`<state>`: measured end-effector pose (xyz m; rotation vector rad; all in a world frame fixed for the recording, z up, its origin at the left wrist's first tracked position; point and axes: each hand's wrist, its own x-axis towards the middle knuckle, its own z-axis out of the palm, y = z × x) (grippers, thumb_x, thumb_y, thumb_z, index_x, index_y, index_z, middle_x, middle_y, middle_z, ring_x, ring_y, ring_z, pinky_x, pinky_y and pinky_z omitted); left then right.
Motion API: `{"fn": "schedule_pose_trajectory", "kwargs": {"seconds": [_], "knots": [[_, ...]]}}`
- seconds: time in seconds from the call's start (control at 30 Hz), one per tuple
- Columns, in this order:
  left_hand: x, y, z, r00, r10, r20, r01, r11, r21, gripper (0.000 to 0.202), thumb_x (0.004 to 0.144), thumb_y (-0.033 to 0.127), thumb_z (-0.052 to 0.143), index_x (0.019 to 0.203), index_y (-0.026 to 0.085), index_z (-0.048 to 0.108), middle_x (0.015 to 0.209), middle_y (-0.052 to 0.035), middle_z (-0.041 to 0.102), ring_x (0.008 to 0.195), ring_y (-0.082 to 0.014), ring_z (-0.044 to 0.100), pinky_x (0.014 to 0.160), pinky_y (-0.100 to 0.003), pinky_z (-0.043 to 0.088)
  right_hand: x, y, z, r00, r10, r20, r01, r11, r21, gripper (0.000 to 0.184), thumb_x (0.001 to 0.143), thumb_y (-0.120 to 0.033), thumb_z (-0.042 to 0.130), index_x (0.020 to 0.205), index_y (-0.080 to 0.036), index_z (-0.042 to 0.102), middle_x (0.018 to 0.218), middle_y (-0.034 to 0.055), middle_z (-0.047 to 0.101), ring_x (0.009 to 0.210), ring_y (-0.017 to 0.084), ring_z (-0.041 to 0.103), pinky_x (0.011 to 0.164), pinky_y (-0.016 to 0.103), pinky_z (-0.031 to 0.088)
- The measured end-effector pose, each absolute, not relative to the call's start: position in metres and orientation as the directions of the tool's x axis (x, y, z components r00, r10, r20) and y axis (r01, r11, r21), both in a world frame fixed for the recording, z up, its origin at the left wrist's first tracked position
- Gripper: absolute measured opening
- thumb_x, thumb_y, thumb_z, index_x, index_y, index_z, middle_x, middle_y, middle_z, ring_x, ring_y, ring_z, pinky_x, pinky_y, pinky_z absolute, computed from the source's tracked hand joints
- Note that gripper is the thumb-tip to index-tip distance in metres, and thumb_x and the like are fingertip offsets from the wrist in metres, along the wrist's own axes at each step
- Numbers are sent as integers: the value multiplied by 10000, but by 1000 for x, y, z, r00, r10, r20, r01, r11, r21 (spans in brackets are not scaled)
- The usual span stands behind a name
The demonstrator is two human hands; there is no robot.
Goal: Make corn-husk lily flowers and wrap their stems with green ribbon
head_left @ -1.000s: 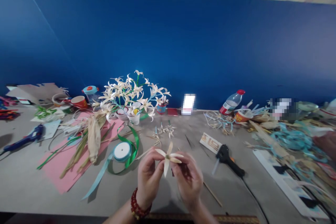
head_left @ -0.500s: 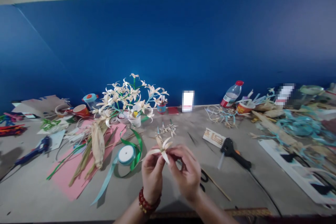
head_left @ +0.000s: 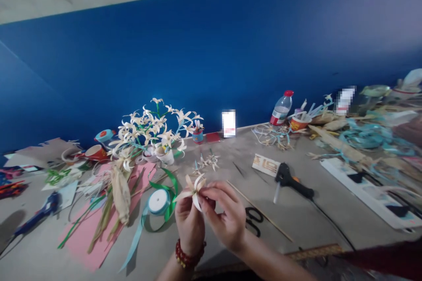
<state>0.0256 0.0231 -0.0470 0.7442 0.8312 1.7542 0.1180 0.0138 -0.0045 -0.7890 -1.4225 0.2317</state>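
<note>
A small cream flower (head_left: 194,185) made of thin curled petals is pinched between both hands above the grey table (head_left: 323,206). My left hand (head_left: 188,221), with a red bead bracelet on the wrist, grips the flower from below. My right hand (head_left: 225,216) has its fingertips closed on the petals from the right. Just behind and left of the hands lies a spool of pale blue ribbon (head_left: 157,202) with green ribbon (head_left: 170,184) looped round it.
A bouquet of the same cream flowers (head_left: 154,127) stands in a white cup behind. Scissors (head_left: 252,220) and a thin stick (head_left: 260,215) lie right of my hands, then a black glue gun (head_left: 292,182). Husks on pink paper (head_left: 99,215) lie left; a water bottle (head_left: 281,109) and power strip (head_left: 365,193) right.
The flower and both hands have come lower and closer together, the petals now bunched in the fingers. The view has tilted and shifted, bringing the scissors into sight.
</note>
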Motion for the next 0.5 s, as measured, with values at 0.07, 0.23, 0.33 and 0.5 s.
{"fn": "schedule_pose_trajectory", "kwargs": {"seconds": [0.07, 0.23, 0.33, 0.5], "knots": [[25, 23, -46, -268, 956, 123, -536, -254, 805, 260, 645, 373, 877, 747, 197, 716, 759, -11, 736, 695, -142, 690, 658, -225, 574, 118, 14, -5, 170, 578, 798, 305, 740, -600, 258, 843, -54, 622, 1029, -220, 686, 952, 58, 718, 847, 170, 679, 747, 268, 586], [24, 21, -47, -271, 948, 166, -484, -283, 828, 230, 672, 368, 861, 759, 201, 729, 775, -19, 747, 688, -136, 693, 654, -213, 576, 121, 12, -5, 144, 564, 813, 334, 746, -577, 267, 848, -65, 606, 1045, -223, 693, 935, 61, 724, 819, 173, 692, 719, 273, 597], [23, 20, -50, -298, 940, 164, -453, -291, 843, 229, 644, 345, 878, 752, 209, 729, 787, -17, 755, 717, -154, 711, 684, -227, 588, 122, 11, -7, 121, 537, 835, 374, 755, -539, 279, 849, -66, 599, 1067, -215, 689, 935, 70, 725, 818, 182, 700, 716, 282, 603], [22, 19, -54, -322, 929, 180, -400, -306, 864, 242, 647, 366, 872, 768, 214, 729, 799, -21, 749, 745, -171, 720, 716, -249, 593, 125, 11, -9, 93, 501, 860, 444, 753, -486, 236, 856, -85, 605, 1043, -202, 687, 872, 65, 720, 778, 183, 708, 688, 274, 600]]}}
